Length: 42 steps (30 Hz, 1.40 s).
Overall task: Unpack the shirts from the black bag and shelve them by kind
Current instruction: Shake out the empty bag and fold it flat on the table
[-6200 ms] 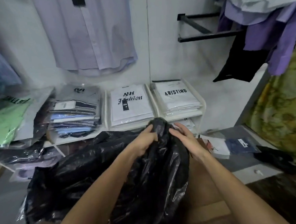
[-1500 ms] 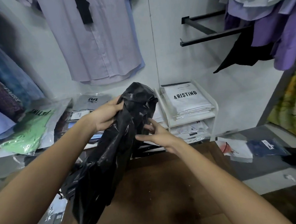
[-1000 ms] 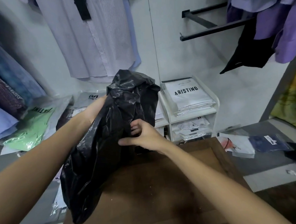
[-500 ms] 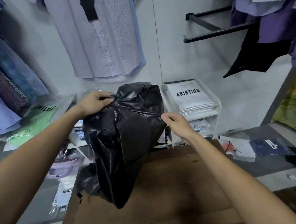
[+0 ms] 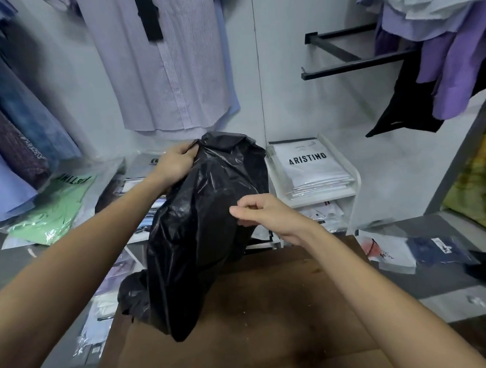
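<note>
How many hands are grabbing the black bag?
1 for sure. The left hand grips the black bag at its top. The right hand is curled at the bag's front; whether it pinches the plastic is unclear.
</note>
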### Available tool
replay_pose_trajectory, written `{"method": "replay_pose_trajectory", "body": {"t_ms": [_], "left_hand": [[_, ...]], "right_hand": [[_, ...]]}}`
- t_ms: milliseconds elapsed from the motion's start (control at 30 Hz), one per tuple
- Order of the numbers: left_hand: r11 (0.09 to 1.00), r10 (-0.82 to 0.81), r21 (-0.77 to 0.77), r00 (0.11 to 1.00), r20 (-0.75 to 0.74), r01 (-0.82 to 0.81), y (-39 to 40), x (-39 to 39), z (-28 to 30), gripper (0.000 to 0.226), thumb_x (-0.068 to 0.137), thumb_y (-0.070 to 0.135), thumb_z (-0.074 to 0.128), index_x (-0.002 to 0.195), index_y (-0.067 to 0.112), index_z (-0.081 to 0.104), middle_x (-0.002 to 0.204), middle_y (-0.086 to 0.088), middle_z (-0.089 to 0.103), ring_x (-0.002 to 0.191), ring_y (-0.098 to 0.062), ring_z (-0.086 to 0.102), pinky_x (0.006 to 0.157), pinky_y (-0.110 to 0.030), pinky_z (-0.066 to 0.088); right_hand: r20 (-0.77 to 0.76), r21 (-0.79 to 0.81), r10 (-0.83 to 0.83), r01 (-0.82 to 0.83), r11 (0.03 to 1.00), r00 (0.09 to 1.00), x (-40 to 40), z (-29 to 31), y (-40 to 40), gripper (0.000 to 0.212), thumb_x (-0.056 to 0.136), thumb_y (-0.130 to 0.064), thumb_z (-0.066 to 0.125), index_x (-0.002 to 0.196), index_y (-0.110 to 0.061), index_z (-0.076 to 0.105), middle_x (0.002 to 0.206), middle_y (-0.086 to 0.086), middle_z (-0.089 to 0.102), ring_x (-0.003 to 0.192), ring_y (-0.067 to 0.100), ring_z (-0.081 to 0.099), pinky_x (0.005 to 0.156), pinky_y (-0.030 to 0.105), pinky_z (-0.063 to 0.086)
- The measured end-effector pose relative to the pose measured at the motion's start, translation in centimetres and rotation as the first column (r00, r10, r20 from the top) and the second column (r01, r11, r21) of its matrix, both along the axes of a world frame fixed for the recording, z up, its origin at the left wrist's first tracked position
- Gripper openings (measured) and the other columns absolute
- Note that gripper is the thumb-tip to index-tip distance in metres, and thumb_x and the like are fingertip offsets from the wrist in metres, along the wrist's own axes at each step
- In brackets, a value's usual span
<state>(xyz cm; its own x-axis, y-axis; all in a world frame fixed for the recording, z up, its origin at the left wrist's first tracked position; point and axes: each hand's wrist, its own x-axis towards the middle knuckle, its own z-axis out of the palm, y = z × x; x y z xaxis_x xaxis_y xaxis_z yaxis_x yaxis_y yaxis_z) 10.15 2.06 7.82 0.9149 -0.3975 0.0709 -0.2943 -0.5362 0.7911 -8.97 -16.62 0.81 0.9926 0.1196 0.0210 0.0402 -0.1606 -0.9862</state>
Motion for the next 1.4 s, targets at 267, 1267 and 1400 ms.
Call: {"method": "replay_pose_trajectory", "body": {"t_ms": [267, 1267, 1400], "left_hand": [[0.945, 0.116, 0.286, 0.981, 0.158, -0.158, 0.7, -1.3, 1.0, 0.032, 0.107, 0.033, 0.051, 0.121, 0.014, 0.072, 0.12, -0.011, 0.071, 0.117, -0.029, 0.061, 0.082, -0.025, 0.034], [0.961, -0.242, -0.156, 0.968, -0.072, 0.229, -3.1, -7.0, -6.6, 0.064, 0.085, 0.049, 0.077, 0.138, 0.036, 0.043, 0.142, 0.006, 0.053, 0.13, -0.007, 0.052, 0.104, -0.028, 0.045], [0.897, -0.3, -0.39, 0.934, -0.192, 0.208, -6.4, -8.4, -5.9, 0.065, 0.089, 0.015, 0.078, 0.145, 0.028, 0.047, 0.136, -0.008, 0.063, 0.115, -0.016, 0.068, 0.092, -0.035, 0.059]], "right_hand": [[-0.001, 0.048, -0.33, 0.329, 0.943, 0.944, 0.7, -1.9, -3.2, 0.018, 0.107, -0.031, 0.052, 0.097, -0.017, 0.056, 0.096, 0.0, 0.062, 0.083, 0.01, 0.056, 0.078, 0.025, 0.043], [0.069, 0.215, -0.469, 0.446, 0.869, 0.88, 3.0, 0.2, -4.2, 0.022, 0.103, -0.008, 0.052, 0.118, -0.024, 0.057, 0.094, 0.013, 0.063, 0.078, 0.014, 0.066, 0.083, 0.036, 0.058], [0.167, 0.087, -0.423, 0.414, 0.906, 0.891, 3.3, 0.2, -3.1, 0.028, 0.102, -0.01, 0.053, 0.109, -0.037, 0.054, 0.087, 0.001, 0.064, 0.086, 0.015, 0.065, 0.084, 0.036, 0.056]]}}
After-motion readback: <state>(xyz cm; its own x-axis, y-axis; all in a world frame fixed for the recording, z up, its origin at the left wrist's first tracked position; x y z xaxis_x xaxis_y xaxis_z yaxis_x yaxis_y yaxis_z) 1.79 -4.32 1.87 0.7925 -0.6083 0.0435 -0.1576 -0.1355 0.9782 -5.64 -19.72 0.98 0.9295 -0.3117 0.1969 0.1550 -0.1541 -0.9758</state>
